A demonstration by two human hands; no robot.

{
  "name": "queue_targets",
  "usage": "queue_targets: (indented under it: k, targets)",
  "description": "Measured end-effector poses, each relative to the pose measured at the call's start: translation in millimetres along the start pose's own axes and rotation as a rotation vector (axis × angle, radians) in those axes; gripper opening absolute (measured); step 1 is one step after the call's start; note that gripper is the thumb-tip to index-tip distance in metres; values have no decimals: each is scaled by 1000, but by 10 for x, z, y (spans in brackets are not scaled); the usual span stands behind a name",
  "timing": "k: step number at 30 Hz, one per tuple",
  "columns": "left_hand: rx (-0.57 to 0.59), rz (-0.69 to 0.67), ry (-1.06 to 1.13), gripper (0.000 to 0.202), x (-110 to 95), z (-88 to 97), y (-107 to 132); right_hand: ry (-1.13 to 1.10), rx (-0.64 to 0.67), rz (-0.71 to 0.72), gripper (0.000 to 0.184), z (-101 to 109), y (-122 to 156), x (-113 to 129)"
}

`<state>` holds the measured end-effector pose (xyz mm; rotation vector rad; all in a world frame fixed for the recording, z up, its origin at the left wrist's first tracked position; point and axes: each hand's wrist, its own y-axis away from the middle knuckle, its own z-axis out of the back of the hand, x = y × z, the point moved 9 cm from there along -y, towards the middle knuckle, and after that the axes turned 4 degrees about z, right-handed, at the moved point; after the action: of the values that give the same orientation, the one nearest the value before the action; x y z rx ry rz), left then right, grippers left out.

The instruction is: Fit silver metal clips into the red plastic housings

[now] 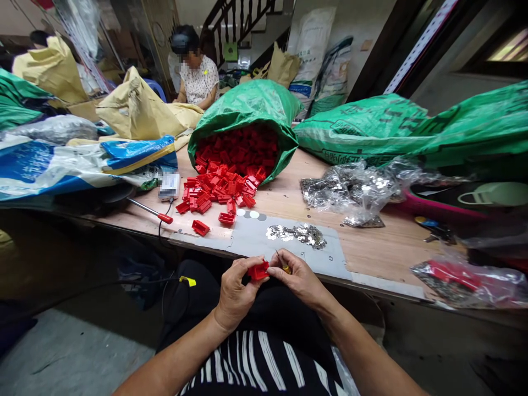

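At six o'clock, over the lap and just short of the near edge of the bench (396,242), we hold a red block (258,270) gripped in the fingers of our left hand (237,289). Our right hand (303,278) sits at the block's three o'clock end, its fingers closed on a slim tool (285,268) whose yellow handle runs up to a dark point aimed at eleven; whether they also pinch something small, we cannot tell. Reckoned from our hands, a green sack (251,99) lies on its side at twelve, and loose blocks (218,190) spill from its mouth toward eleven. Between one and two, we see metal pieces (311,236) spread over a grey sheet (247,242), with clear bags (363,187) of them farther along that line. Another bag (474,280) lies at three, with something red inside. At ten, a rod with a red end (165,218) points toward us. Well off at eleven, a co-worker (200,82) sits beyond the bench, near a tan sack (132,113).
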<state>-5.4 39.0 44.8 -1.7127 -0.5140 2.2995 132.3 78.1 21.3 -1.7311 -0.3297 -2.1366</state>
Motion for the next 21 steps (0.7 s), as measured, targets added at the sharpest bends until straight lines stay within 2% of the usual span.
queue_targets:
  k: [8,15,21]
  targets:
    - [45,-210,-142,35,-159,-88,61,-59,75,-21,23,-119,-32,-147]
    - [102,-172,-124,33,-86,-134,106,-175,111,-81,26,-159,42,-173]
    - [137,-95,-30,32,-3,-155,139,-383,196,-191,35,-261,182,-262]
